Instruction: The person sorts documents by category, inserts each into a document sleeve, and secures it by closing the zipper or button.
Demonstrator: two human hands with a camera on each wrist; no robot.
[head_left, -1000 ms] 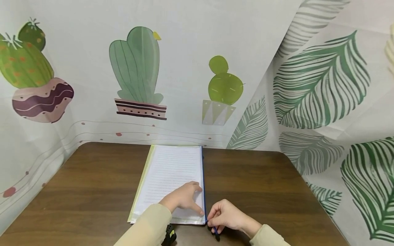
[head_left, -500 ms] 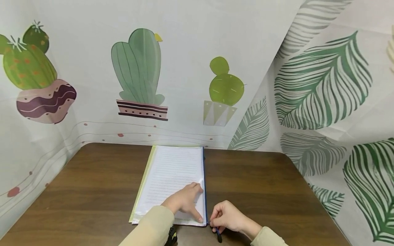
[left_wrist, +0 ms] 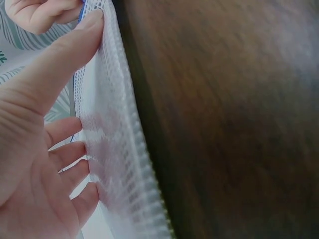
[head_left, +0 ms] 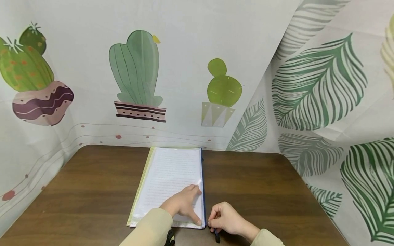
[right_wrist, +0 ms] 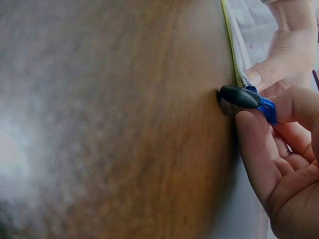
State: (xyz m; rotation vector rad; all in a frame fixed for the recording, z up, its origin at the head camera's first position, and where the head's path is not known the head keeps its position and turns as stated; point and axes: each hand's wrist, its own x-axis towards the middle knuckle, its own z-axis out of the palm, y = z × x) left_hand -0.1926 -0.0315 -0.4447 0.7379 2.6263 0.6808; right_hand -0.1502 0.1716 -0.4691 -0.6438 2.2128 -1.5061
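Note:
A clear mesh zip pouch (head_left: 166,167) with printed or lined paper inside lies on the table, its blue zipper edge (head_left: 203,191) on the right side. My left hand (head_left: 184,202) rests on the pouch's lower right part, thumb spread toward the near corner and fingers toward the zipper edge. Just beyond that corner, my right hand (head_left: 227,219) pinches the zipper pull (right_wrist: 240,96), a blue cord with a black end, between thumb and finger. In the left wrist view the thumb (left_wrist: 92,25) presses on the white mesh border. The slider itself is hidden by the right fingers.
The brown wooden table (head_left: 255,184) extends to both sides of the pouch. A cloth backdrop (head_left: 184,68) printed with cacti and leaves hangs behind it and along the sides. Under my left sleeve (head_left: 154,225) a black strap-like item (head_left: 170,238) partly shows.
The head view has shifted slightly. Both hands keep nearly the same place on the pouch and zipper pull; no clear movement of the pull shows.

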